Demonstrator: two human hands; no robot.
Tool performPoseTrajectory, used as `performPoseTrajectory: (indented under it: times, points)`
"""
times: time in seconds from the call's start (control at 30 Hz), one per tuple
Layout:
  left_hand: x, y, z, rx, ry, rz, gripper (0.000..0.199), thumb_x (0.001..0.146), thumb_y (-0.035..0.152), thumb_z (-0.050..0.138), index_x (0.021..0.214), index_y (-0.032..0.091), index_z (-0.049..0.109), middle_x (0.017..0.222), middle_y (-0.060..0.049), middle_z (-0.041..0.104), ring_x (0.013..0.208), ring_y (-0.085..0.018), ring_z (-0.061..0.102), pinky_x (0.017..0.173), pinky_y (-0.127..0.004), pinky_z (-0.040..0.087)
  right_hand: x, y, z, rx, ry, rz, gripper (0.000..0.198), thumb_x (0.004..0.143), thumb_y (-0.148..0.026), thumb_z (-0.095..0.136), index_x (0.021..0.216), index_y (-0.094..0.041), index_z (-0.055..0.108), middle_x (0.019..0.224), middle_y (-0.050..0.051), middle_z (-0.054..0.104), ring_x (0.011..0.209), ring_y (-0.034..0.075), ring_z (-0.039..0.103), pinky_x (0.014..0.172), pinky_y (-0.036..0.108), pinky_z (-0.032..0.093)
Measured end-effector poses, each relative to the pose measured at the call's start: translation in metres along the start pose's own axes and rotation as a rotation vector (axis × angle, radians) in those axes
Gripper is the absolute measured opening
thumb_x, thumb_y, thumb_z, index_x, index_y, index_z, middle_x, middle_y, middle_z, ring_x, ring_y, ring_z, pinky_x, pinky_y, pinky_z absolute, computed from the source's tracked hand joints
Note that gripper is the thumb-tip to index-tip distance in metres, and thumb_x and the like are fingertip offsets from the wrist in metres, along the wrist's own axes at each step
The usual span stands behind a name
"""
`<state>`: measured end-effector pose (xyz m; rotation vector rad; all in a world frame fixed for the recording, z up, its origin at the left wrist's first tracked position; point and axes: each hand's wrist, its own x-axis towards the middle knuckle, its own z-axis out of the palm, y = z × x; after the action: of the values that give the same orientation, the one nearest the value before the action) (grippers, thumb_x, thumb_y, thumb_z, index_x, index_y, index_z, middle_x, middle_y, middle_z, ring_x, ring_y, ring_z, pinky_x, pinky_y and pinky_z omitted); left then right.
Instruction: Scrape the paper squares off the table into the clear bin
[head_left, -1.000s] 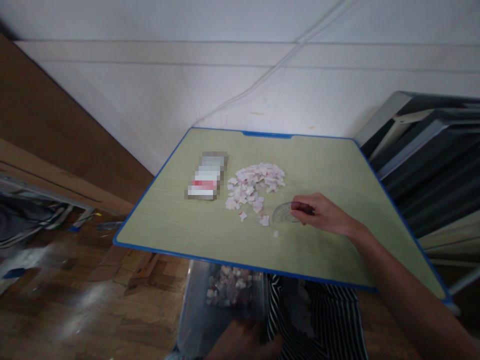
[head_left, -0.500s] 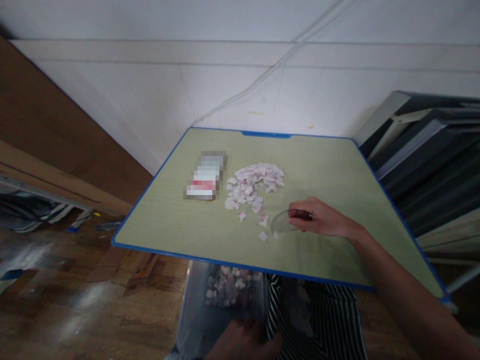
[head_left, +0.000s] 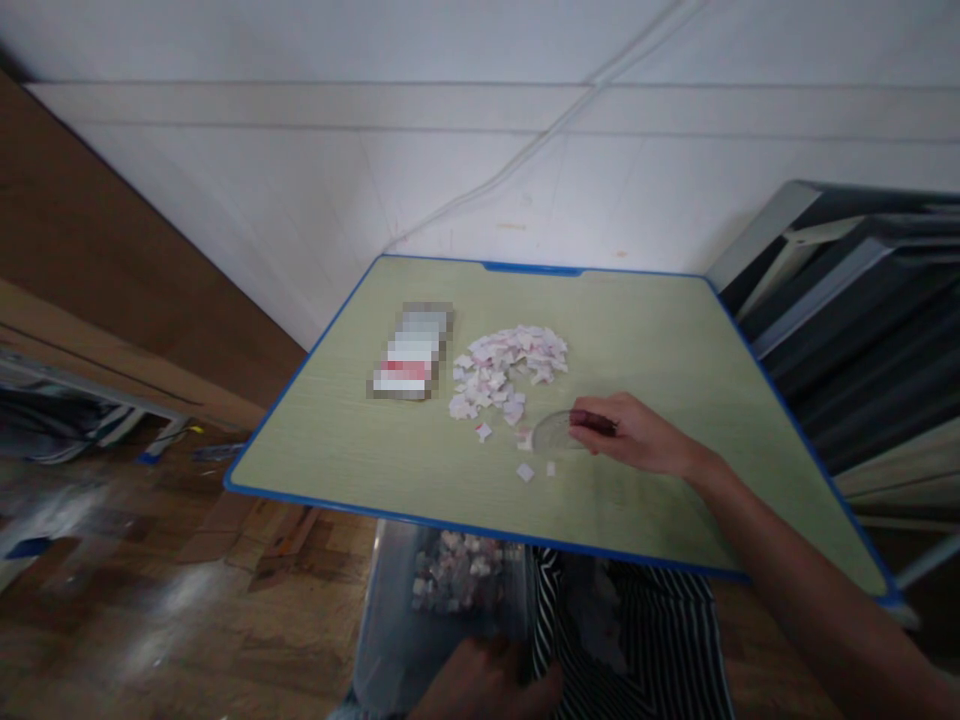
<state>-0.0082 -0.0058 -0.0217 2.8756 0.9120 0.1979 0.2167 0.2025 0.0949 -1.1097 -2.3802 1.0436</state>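
My right hand (head_left: 630, 432) is closed on a clear half-round protractor (head_left: 551, 432), with a dark red part showing at the fingers. Its curved edge meets a small paper piece at the near end of a heap of torn white and pinkish paper pieces (head_left: 517, 350). Two loose paper scraps (head_left: 525, 472) lie just nearer to me on the green board. Low in view, my left hand (head_left: 487, 680) is curled at the near right side of a clear plastic bin (head_left: 390, 640); its fingers are dark and partly hidden. More paper pieces (head_left: 457, 575) lie in the bin.
A pixelated flat item (head_left: 412, 350) lies left of the heap on the blue-edged table (head_left: 315, 420). The white wall (head_left: 300, 180) stands behind it. Dark folded panels (head_left: 885, 290) lean at the right. Striped cloth (head_left: 652, 640) covers my lap beside the bin.
My right hand has shifted slightly left and away from me with the protractor, uncovering a small scrap below it. My left hand stays at the bin.
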Motion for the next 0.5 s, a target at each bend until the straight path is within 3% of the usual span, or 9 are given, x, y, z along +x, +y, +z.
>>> performPoseTrajectory:
  times: [0.1,0.27,0.4,0.5]
  points:
    - [0.0002,-0.0001,0.0006,-0.008,0.018,0.000,0.043,0.080,0.026,0.069,0.114,0.024,0.043,0.064,0.006,0.061,0.046,-0.015,0.057,0.037,-0.021,0.035,-0.0007,0.0010,-0.0004,0.004,0.091,-0.005,0.021,0.085,-0.031,0.047,0.067,-0.019,0.046,0.055,-0.003,0.046,0.049,0.009,0.041,0.047,0.021,0.029]
    - [-0.0006,0.0001,0.0037,-0.004,-0.035,0.018,0.042,0.083,0.028,0.064,0.117,0.024,0.041,0.061,0.006,0.060,0.043,-0.015,0.054,0.036,-0.020,0.033,-0.0014,-0.0011,-0.0002,0.031,-0.085,-0.021,0.023,0.085,-0.031,0.047,0.066,-0.019,0.047,0.054,-0.004,0.045,0.048,0.009,0.040,0.047,0.021,0.029]
    - [-0.0018,0.0002,0.0046,-0.004,-0.023,0.005,0.043,0.085,0.026,0.063,0.120,0.025,0.038,0.065,0.005,0.061,0.045,-0.015,0.056,0.037,-0.020,0.035,0.0004,0.0012,0.0013,-0.017,0.066,-0.002,0.022,0.086,-0.032,0.046,0.067,-0.019,0.046,0.055,-0.003,0.045,0.049,0.009,0.041,0.048,0.022,0.030]
    - [-0.0019,0.0001,0.0065,-0.011,-0.011,0.001,0.043,0.084,0.025,0.063,0.119,0.025,0.038,0.064,0.005,0.061,0.044,-0.015,0.056,0.036,-0.020,0.034,0.0008,0.0012,0.0029,0.021,0.039,-0.002,0.022,0.086,-0.033,0.046,0.069,-0.019,0.048,0.056,-0.003,0.047,0.050,0.009,0.042,0.048,0.022,0.031]
